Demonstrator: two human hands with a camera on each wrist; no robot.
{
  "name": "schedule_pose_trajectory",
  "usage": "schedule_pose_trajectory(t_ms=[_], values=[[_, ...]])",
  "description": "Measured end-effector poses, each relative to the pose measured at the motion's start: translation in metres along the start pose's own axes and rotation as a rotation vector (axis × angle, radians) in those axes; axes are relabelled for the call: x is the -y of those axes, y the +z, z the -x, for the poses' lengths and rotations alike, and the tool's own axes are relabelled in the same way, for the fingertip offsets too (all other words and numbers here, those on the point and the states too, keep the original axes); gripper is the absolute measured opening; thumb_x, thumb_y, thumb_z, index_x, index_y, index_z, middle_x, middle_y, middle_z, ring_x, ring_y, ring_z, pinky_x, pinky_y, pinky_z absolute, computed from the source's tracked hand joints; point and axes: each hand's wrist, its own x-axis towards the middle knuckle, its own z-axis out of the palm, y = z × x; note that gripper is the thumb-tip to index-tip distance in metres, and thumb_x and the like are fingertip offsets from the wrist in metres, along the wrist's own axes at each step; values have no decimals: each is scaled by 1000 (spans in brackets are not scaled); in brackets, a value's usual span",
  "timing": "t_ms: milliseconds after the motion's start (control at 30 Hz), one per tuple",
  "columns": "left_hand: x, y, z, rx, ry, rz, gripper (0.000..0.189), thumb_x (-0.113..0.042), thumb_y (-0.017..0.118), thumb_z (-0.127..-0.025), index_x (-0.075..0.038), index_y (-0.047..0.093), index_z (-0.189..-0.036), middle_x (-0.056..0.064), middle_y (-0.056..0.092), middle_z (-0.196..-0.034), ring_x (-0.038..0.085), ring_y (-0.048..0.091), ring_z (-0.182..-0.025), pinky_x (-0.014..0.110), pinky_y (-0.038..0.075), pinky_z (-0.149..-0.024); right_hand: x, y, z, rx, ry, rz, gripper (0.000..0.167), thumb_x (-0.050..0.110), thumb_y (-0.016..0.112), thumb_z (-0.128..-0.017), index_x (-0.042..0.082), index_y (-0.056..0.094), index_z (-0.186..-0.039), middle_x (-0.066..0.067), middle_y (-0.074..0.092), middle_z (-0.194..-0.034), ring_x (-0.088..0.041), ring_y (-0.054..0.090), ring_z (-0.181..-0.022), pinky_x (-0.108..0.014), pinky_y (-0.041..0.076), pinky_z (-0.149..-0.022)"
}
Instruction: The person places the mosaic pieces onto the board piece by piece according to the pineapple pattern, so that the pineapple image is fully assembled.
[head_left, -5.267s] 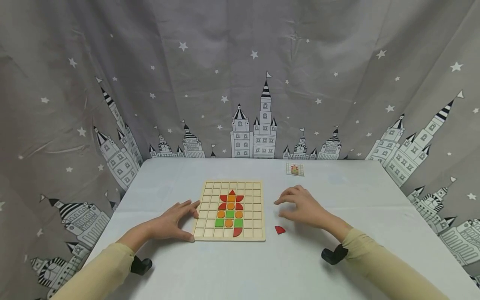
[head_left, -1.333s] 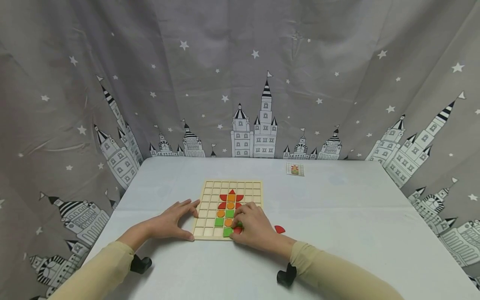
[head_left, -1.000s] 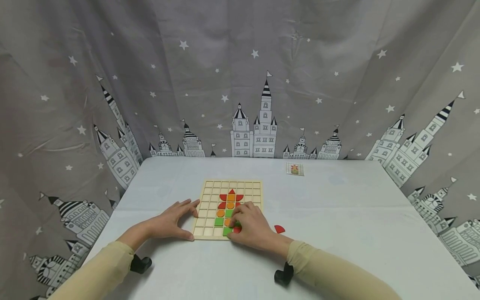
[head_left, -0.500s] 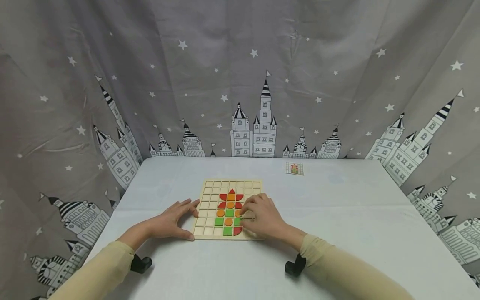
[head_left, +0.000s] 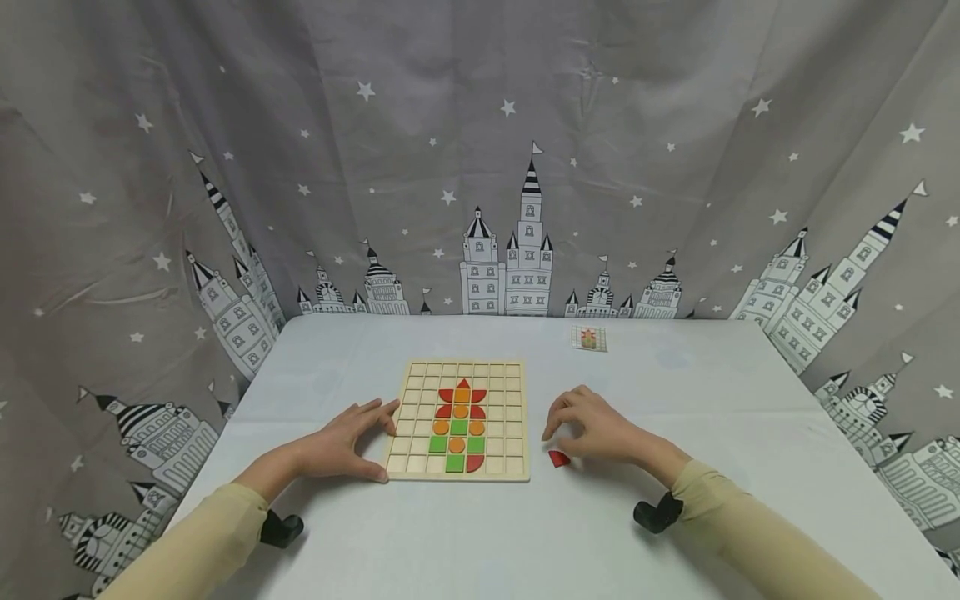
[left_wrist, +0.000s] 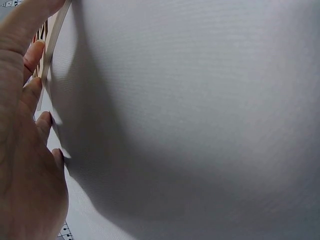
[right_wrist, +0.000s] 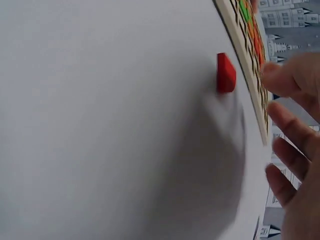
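Note:
My left hand [head_left: 337,446] rests at the left edge of a wooden grid board [head_left: 510,454], thumb at the near corner and fingers along the side. In the left wrist view those fingers [left_wrist: 34,92] lie relaxed against the rim. Set into the board is a pattern of red, orange and green pieces, with a green square [head_left: 455,463] beside a red quarter circle [head_left: 475,463] in the nearest row. Right of the board, my right hand [head_left: 596,429] hovers over a loose red quarter-circle piece [head_left: 558,459]. Its fingers are apart and relaxed, with the piece [right_wrist: 226,74] still on the table.
A small pattern card [head_left: 588,337] lies at the back of the white table [head_left: 675,392], showing a similar coloured figure on a grid. Behind the table hangs a grey curtain [head_left: 420,167] printed with castles and stars. Each wrist carries a black camera [head_left: 658,512].
A green square has been added in the board's nearest row. My right hand has left the board and moved right to the loose red piece. The left hand stays put.

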Motion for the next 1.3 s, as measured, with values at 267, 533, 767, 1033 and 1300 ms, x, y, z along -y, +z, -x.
schedule_pose_trajectory(t_ms=[267,533,767,1033,1300], values=[[2,1,0,-1,2,1,58,-54,87,-74,-26,56,-115,13,26,-167,48,11,-153,67,1,-121,-6,4,19,116,20,-47,46,3,71,-81,37,79,-111,16,57,-111,-14,43,-109,-40,41,-92],[1,1,1,-6,-22,-6,58,-55,87,-73,-27,56,-114,12,26,-167,48,11,-153,66,2,-121,-14,5,19,40,16,24,23,17,81,-85,33,76,-101,15,58,-110,-15,45,-113,-42,46,-97],[2,1,0,-5,2,-1,58,-54,87,-74,-27,56,-115,12,26,-167,48,11,-153,66,1,-121,-22,7,23,-80,65,105,24,40,88,-80,31,67,-87,11,58,-104,-18,49,-106,-43,47,-96],[1,1,0,-1,-14,-7,58,-55,87,-74,-28,56,-114,11,26,-168,47,11,-153,66,1,-121,-26,7,29,-103,0,70,22,25,83,-82,30,73,-101,12,59,-108,-16,49,-106,-44,45,-93],[1,1,0,-1,-18,-4,58,-55,87,-73,-27,56,-114,11,26,-168,47,10,-153,66,1,-121,-25,11,29,-156,2,66,18,27,84,-83,31,72,-94,12,59,-105,-17,50,-105,-47,45,-93]])
